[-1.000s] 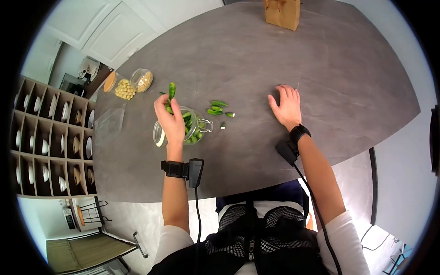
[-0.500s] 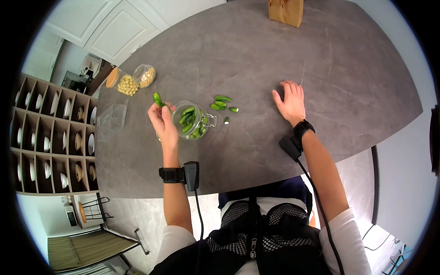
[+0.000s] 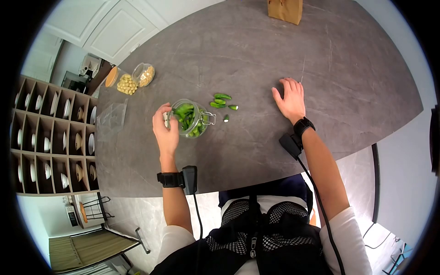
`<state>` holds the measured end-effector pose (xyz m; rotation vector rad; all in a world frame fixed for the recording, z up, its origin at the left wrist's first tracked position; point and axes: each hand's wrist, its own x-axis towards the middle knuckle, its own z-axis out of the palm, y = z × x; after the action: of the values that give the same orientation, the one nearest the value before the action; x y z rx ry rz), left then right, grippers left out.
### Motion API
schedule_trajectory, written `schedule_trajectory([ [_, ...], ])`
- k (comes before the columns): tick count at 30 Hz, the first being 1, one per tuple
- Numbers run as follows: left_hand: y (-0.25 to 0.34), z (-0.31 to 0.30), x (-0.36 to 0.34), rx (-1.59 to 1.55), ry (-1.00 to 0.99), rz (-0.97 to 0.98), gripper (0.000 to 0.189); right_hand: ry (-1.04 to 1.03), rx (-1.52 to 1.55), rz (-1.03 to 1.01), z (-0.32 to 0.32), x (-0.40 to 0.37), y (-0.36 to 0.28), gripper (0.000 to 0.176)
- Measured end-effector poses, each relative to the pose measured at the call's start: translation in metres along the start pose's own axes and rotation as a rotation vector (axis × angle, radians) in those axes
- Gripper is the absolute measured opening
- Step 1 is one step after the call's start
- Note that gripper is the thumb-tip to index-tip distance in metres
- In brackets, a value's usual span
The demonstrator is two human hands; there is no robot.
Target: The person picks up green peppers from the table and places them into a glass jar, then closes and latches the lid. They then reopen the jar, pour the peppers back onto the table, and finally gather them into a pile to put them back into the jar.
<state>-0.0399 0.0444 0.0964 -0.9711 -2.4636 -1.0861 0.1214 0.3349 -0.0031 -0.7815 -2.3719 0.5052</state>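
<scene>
My left hand (image 3: 165,126) is at the left rim of a clear glass jar (image 3: 203,132), with thumb and fingers apart. One green pepper (image 3: 184,109) lies at the jar's mouth beside the fingers, no longer held; more green peppers are inside. The jar has a wire clasp (image 3: 209,119) on its right side. Several loose green peppers (image 3: 220,101) lie on the table to the right of the jar, along with a short piece (image 3: 226,118) that has a pale end. My right hand (image 3: 292,101) rests palm down on the tabletop, fingers outstretched, holding nothing.
At the table's far left stand a jar of pale, clove-like pieces (image 3: 127,85) and a jar of small pale bits (image 3: 146,76). A clear plastic container (image 3: 111,121) is nearer me. A brown paper bag (image 3: 285,11) stands at the back edge.
My left hand has lowered and let go of the green pepper, which is now at the jar's mouth. My right hand has stayed in place on the table.
</scene>
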Motion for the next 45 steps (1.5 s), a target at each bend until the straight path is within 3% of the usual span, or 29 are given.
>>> schedule_trajectory([
  [3,0.008,0.007,-0.002,0.105,0.116,0.086,0.028,-0.003,0.002,-0.004,0.000,0.000,-0.001,0.042],
  [6,0.039,0.031,-0.011,-0.070,0.058,0.208,0.029,0.001,-0.005,-0.005,0.001,0.001,0.000,0.042],
  [10,0.065,0.111,-0.034,-0.032,-0.238,0.293,0.039,-0.018,-0.010,0.000,0.001,0.001,0.000,0.042],
  [13,0.055,0.150,-0.029,0.379,-0.127,0.144,0.051,0.000,-0.011,-0.015,0.002,0.000,0.001,0.042],
  [16,0.045,0.165,-0.021,0.416,-0.176,-0.124,0.059,-0.010,-0.023,-0.005,0.002,0.001,0.001,0.042],
  [17,0.042,0.166,-0.021,0.456,-0.091,0.018,0.047,-0.014,-0.020,-0.004,0.002,0.001,0.001,0.042],
  [20,0.039,0.166,-0.024,0.217,-0.148,0.069,0.027,-0.023,-0.009,-0.007,0.000,0.002,0.000,0.043],
  [21,0.041,0.169,-0.025,0.282,0.046,0.211,0.012,-0.020,-0.010,-0.007,0.000,0.002,0.000,0.043],
  [24,0.049,0.162,-0.027,0.358,-0.047,0.174,0.013,-0.015,-0.014,-0.008,0.002,0.000,0.002,0.043],
  [27,0.042,0.159,-0.030,0.336,0.029,0.330,0.017,-0.003,-0.020,-0.008,0.002,0.001,0.001,0.043],
  [31,0.044,0.145,-0.044,0.239,-0.030,0.385,0.018,-0.002,-0.020,-0.008,0.002,0.000,0.001,0.042],
  [37,0.057,0.104,-0.024,-0.014,0.236,0.425,0.013,-0.005,-0.025,-0.013,0.003,0.000,0.003,0.041],
  [39,0.061,0.081,-0.005,-0.024,0.385,0.402,0.012,-0.004,-0.021,-0.017,0.003,-0.001,0.002,0.041],
  [41,0.050,0.062,0.010,0.037,0.507,0.239,0.010,0.010,-0.021,-0.020,0.003,0.000,0.002,0.041],
  [45,0.031,0.039,0.022,0.137,0.354,-0.055,0.018,0.000,-0.025,-0.013,0.004,0.000,0.002,0.041],
])
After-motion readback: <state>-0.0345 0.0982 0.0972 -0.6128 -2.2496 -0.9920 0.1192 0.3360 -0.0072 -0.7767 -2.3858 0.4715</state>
